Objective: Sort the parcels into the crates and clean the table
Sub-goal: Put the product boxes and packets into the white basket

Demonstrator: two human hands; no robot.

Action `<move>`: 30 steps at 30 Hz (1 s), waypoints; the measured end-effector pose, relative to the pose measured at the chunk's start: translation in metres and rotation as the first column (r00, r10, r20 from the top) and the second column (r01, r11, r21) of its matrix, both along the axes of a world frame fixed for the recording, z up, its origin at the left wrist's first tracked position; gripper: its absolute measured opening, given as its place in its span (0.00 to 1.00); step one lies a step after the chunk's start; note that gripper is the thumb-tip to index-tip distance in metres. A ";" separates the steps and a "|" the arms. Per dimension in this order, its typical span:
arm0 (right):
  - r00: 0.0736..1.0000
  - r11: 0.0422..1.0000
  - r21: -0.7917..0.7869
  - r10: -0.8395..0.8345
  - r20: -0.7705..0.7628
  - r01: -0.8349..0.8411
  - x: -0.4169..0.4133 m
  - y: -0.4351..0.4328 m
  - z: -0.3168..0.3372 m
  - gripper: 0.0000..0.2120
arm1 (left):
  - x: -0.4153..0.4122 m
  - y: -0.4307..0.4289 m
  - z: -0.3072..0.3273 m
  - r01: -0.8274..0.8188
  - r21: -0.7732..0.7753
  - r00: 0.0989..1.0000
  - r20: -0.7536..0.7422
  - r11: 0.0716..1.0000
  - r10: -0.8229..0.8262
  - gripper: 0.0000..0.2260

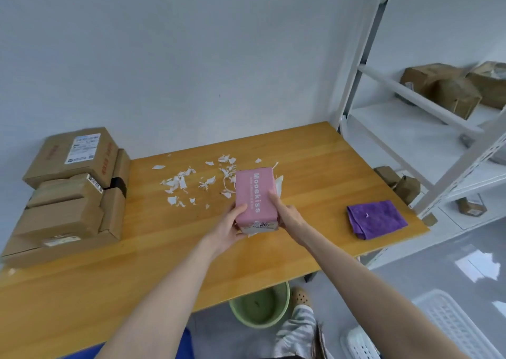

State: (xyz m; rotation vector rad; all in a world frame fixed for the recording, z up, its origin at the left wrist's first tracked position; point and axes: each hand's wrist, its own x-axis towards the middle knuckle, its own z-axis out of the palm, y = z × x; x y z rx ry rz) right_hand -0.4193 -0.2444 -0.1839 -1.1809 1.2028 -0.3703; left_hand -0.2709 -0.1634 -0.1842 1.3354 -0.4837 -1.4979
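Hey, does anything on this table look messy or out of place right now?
Torn white paper scraps lie scattered across the middle of the wooden table, beside the pink pack held by the left hand and right hand. The cardboard parcels at the table's left end sit in an uneven, tilted pile.

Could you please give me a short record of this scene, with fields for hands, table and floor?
hands: left hand and right hand both grip the pink pack
table: paper scraps in the middle, purple cloth at right, cardboard boxes stacked at left
floor: green bin under the table edge, white crate at right
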 end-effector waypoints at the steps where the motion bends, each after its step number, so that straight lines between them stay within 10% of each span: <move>1: 0.999 1.000 0.013 0.023 0.035 -0.024 0.000 0.000 0.001 0.44 | 0.001 0.003 0.003 0.010 0.008 0.999 0.036 1.000 -0.010 0.24; 5: 0.999 0.999 -0.021 0.040 0.035 -0.040 0.004 -0.002 0.007 0.29 | 0.002 0.007 0.019 0.008 -0.089 0.953 0.302 0.996 0.019 0.29; 9: 0.989 1.000 -0.002 0.029 0.147 -0.029 0.010 0.004 0.012 0.35 | 0.000 0.008 0.035 -0.015 -0.202 0.947 0.311 0.979 0.079 0.22; 14: 0.982 0.999 0.011 0.028 0.185 -0.030 0.006 0.003 0.020 0.33 | 0.021 0.006 0.022 0.033 0.222 0.878 0.460 0.975 -0.135 0.38; 19: 0.992 0.999 0.010 0.029 0.126 -0.030 0.003 0.006 0.016 0.46 | 0.024 -0.008 0.037 0.012 -0.056 0.931 0.366 0.998 0.010 0.29; 22: 0.990 1.000 0.017 0.001 0.144 -0.003 0.001 0.009 0.013 0.37 | 0.021 -0.014 0.041 0.175 0.101 0.940 0.280 0.979 -0.197 0.39; 25: 0.994 1.000 0.023 0.002 0.107 -0.004 -0.002 0.009 0.009 0.30 | 0.025 -0.020 0.034 -0.011 0.283 0.905 0.411 0.959 -0.111 0.52; 30: 0.993 1.000 0.027 -0.009 0.116 0.006 -0.003 0.010 0.008 0.30 | 0.026 -0.036 0.048 -0.167 -0.017 0.926 0.341 0.986 0.162 0.21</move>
